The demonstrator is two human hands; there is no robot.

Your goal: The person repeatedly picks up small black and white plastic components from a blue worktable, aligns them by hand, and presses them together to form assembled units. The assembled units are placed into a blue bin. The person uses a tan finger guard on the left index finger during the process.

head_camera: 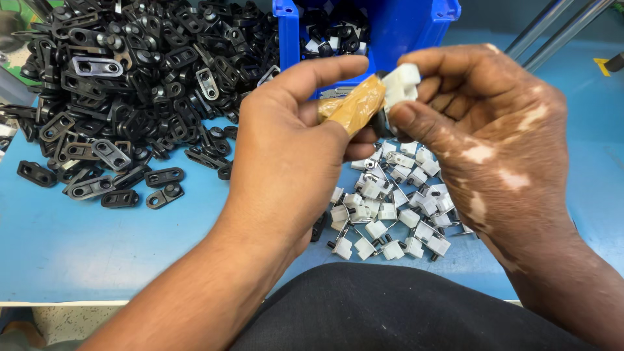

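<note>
My left hand (296,153) and my right hand (484,133) meet above the blue table (78,240). The right hand pinches a small white plastic block (402,84) between thumb and fingers. My left thumb wears tan tape (354,104) and presses against the same piece, where a dark part shows between the two hands. Below the hands lies a heap of several white blocks with metal pins (393,208).
A large pile of black plastic links (130,84) covers the table's left and back. A blue bin (396,26) holding assembled pieces stands at the back centre. Metal rods (552,26) run at the back right. My dark clothing (390,312) fills the bottom edge.
</note>
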